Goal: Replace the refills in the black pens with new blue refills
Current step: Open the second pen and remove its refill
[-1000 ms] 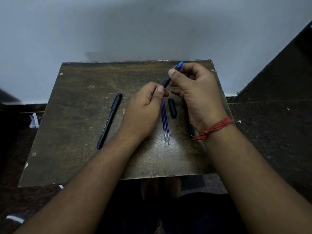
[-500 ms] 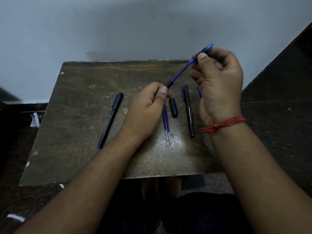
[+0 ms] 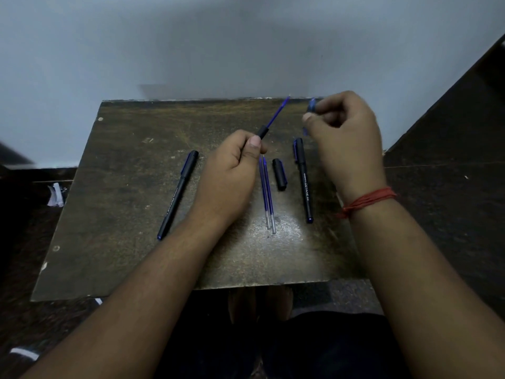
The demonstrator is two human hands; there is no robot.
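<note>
A: The left hand (image 3: 229,173) is gripping a black pen barrel (image 3: 263,132), fingers curled round it, thumb pressing near its open end. Most of the barrel is hiding inside the fist.

B: And a blue refill (image 3: 277,114) is sticking out of that barrel, slanting up and away toward the far edge of the table (image 3: 131,214).

A: The right hand (image 3: 347,140) is hovering just to the right of it, fingers curled, pinching a small blue piece (image 3: 311,105) between thumb and forefinger. It's blurred, so I cannot tell exactly what part it is.

B: That piece is sitting apart from the refill tip, not touching it.

A: Down on the table, two spare refills (image 3: 267,195) are lying side by side between the hands, clear ends pointing toward the person.

B: Just right of them a loose black cap (image 3: 279,174) is lying, and beside that a capped pen (image 3: 304,181) is resting lengthwise.

A: Another capped pen (image 3: 177,195) is lying well to the left, slanted.

B: A red thread (image 3: 367,201) is circling the right wrist.
</note>
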